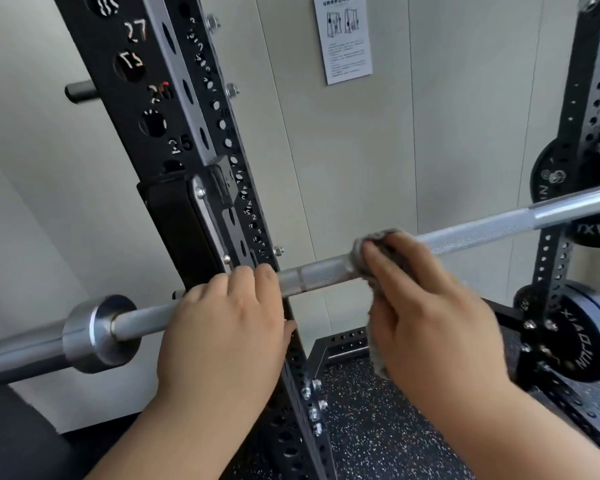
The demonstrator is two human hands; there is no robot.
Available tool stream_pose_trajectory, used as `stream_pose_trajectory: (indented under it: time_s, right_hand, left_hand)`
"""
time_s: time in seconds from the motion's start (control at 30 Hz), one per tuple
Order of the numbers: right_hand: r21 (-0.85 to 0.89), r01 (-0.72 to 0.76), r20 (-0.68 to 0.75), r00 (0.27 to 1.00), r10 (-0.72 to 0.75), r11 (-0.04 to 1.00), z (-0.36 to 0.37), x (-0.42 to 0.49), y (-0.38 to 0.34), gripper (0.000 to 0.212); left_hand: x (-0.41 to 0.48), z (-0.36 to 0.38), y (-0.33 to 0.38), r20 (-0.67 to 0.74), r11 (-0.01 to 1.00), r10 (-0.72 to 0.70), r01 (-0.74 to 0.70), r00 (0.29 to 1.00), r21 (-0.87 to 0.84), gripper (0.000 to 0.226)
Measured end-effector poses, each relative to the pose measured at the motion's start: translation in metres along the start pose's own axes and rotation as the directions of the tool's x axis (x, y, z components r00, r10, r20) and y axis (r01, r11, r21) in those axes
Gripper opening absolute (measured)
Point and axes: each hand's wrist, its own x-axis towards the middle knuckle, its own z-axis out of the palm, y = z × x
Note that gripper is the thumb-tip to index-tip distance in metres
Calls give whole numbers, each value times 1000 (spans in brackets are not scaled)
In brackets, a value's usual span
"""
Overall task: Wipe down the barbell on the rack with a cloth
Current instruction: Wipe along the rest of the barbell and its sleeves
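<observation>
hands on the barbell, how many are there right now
2. The left hand grips the bare silver knurled steel barbell beside the black perforated rack upright; the right hand wraps a crumpled grey cloth around it further right. No others show.

A single wide-angle camera, worn on the head, looks forward and down — close over the left hand [222, 327] and right hand [426, 306] at the barbell [319, 273]. The bar slants across frame; a rack upright [174, 133] leans at left, wall [430, 116] ahead, floor [378, 427] below.
</observation>
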Motion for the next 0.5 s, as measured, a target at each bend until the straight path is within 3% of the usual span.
stream_pose_trajectory:
  time_s: [0.1,0.2,0.33,0.4,0.5]
  right_hand:
    - [17,132,112,985,-133,991,12,-3,-18,61]
    - [66,163,131,977,-170,984,6,5,-5,62]
    - [64,-3,-33,999,5,998,-4,1,31,56]
    - [35,31,-38,999,-30,999,2,-3,27,56]
    - [40,168,104,980,-171,985,14,-8,12,63]
  left_hand:
    - [12,-2,22,5,999,-38,37,999,34,78]
    - [17,8,45,-107,993,-73,63,992,-97,74]
    - [23,32,55,-304,966,-219,163,927,-201,52]
    - [32,39,54,-380,960,-248,175,891,-217,36]
    - [42,39,48,-369,960,-223,138,902,-244,28]
